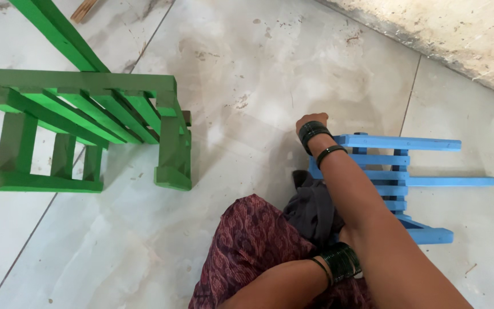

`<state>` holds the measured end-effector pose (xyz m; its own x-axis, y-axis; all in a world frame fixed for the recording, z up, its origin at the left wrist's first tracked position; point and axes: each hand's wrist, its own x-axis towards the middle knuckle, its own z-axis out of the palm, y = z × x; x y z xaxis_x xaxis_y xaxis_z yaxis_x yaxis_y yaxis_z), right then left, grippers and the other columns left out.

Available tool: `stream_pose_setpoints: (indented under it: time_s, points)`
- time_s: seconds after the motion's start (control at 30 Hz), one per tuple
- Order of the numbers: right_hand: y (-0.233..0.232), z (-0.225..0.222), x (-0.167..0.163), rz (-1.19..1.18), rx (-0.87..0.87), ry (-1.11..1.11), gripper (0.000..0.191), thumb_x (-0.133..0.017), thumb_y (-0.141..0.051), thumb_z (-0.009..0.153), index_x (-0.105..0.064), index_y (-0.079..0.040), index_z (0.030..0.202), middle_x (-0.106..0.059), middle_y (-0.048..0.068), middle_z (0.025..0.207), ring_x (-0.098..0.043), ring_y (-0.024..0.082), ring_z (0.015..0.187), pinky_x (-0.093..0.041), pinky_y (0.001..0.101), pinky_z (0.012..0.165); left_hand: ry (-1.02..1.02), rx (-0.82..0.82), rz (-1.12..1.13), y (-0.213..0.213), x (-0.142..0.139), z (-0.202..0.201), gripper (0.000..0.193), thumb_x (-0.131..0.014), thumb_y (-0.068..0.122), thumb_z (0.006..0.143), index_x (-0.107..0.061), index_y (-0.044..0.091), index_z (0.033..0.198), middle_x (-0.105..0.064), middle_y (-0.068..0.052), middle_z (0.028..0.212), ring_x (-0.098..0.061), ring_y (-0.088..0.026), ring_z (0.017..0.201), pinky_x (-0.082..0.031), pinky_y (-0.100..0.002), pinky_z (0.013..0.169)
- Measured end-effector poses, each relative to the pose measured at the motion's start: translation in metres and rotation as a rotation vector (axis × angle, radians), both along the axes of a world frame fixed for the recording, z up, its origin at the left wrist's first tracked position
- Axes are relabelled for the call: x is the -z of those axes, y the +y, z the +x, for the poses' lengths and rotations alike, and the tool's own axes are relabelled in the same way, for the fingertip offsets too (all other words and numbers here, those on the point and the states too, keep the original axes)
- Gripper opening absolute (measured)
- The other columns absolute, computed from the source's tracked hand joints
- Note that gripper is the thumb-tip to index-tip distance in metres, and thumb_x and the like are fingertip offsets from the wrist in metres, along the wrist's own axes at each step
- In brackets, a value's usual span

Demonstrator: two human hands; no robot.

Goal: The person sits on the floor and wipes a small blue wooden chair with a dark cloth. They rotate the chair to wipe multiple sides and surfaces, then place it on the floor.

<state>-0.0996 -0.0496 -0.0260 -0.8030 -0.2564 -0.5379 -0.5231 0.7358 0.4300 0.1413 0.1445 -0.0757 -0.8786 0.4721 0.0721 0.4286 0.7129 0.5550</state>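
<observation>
Underfoot, glossy marble floor (270,80), dusty; rough concrete strip (458,34) beyond.

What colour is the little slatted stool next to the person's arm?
The slatted stool is light blue, lying on its side; the head view shows it.

home workshop: painted stools (87,129), tiled floor (247,74)

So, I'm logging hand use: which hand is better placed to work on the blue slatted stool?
Right, probably. The right hand sits fisted at the corner of the blue slatted stool, which lies on its side. The left hand is hidden under the right forearm, beside a dark cloth.
</observation>
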Motion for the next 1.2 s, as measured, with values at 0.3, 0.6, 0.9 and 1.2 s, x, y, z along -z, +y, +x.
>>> stream_pose_setpoints:
  time_s: [0.3, 0.6, 0.9, 1.2]
  points:
    - [-0.006, 0.019, -0.024, -1.066, 0.183, -0.349, 0.03, -0.064, -0.036, 0.098, -0.082, -0.013, 0.103, -0.077, 0.012, 0.118, -0.069, 0.034, 0.118, -0.054, 0.049, 0.107, -0.006, -0.011, 0.019, 0.001, 0.001, -0.005, 0.04, -0.064, 0.012, 0.09, -0.061, 0.014, 0.13, -0.069, -0.012, 0.089, -0.067, -0.032, 0.082, -0.05, -0.046, 0.076]
    - [-0.044, 0.097, -0.066, -1.319, -0.143, -0.391, 0.025, -0.072, -0.029, 0.085, -0.077, -0.009, 0.1, -0.038, 0.022, 0.165, -0.025, 0.044, 0.154, -0.024, 0.0648, 0.115, 0.016, -0.039, 0.021, -0.007, -0.005, -0.002, 0.043, -0.064, 0.011, 0.09, -0.06, 0.014, 0.132, -0.069, -0.011, 0.087, -0.067, -0.032, 0.081, -0.049, -0.046, 0.076]
    - [0.006, 0.13, -0.038, -0.754, -0.528, 0.2, 0.06, -0.073, -0.028, 0.093, -0.043, -0.033, 0.145, -0.023, 0.001, 0.16, -0.023, 0.03, 0.154, -0.027, 0.06, 0.117, 0.032, -0.052, 0.026, -0.001, -0.012, 0.003, 0.045, -0.065, 0.011, 0.09, -0.059, 0.015, 0.134, -0.069, -0.011, 0.085, -0.067, -0.032, 0.08, -0.049, -0.046, 0.076]
    - [0.096, 0.174, -0.043, -0.381, -0.122, -0.316, 0.03, -0.07, -0.024, 0.088, -0.074, -0.027, 0.117, -0.069, 0.007, 0.128, -0.062, 0.034, 0.122, -0.055, 0.0473, 0.097, 0.051, -0.045, 0.043, 0.001, 0.0, 0.0, 0.048, -0.065, 0.011, 0.09, -0.058, 0.015, 0.137, -0.069, -0.01, 0.084, -0.066, -0.032, 0.079, -0.048, -0.045, 0.077]
